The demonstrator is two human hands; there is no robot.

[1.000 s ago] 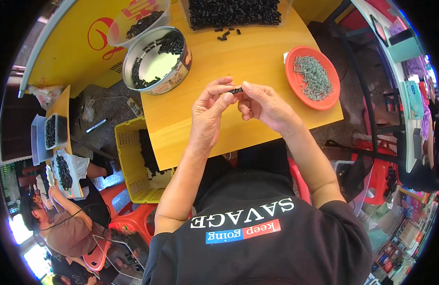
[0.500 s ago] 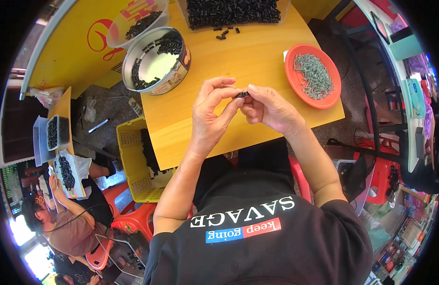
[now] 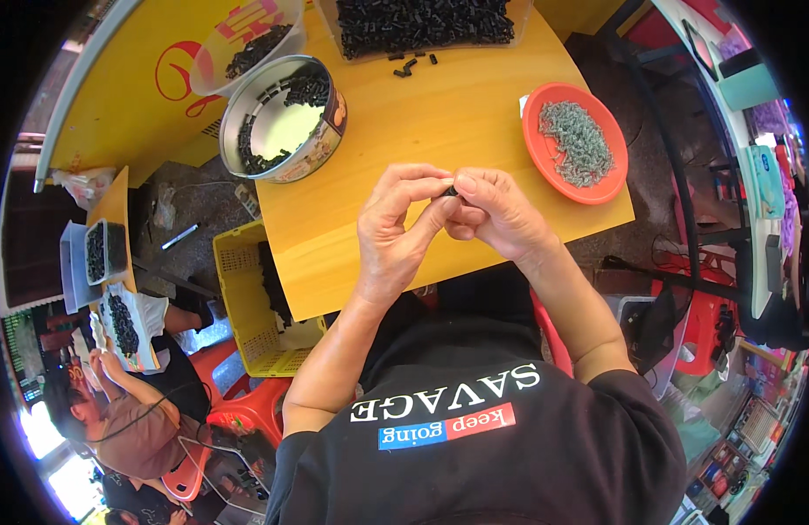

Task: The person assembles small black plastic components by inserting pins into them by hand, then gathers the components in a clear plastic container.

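Over the near half of the yellow table (image 3: 334, 271), my two hands meet fingertip to fingertip. Between them is a small black plastic part (image 3: 452, 192), mostly hidden by the fingers. My left hand (image 3: 400, 219) pinches it between thumb and forefinger, while my right hand (image 3: 501, 210) grips its other end with thumb and curled fingers. To the right lies a red oval dish (image 3: 534, 157) heaped with small greyish metal pieces (image 3: 577, 144), perhaps screws. A round tin (image 3: 334, 131) with black parts around its inner wall stands to the left.
A clear bin (image 3: 439, 48) full of black parts is at the table's far edge, with several loose black parts (image 3: 406, 67) before it. Behind the tin is a clear tub (image 3: 216, 70). A yellow crate (image 3: 247, 297) stands left of the table. Another person (image 3: 133, 420) sits at far left.
Both hands have come slightly nearer to me and closer together, covering more of the black part. The view has shifted a little. At far left, the other person's hands have drawn together.
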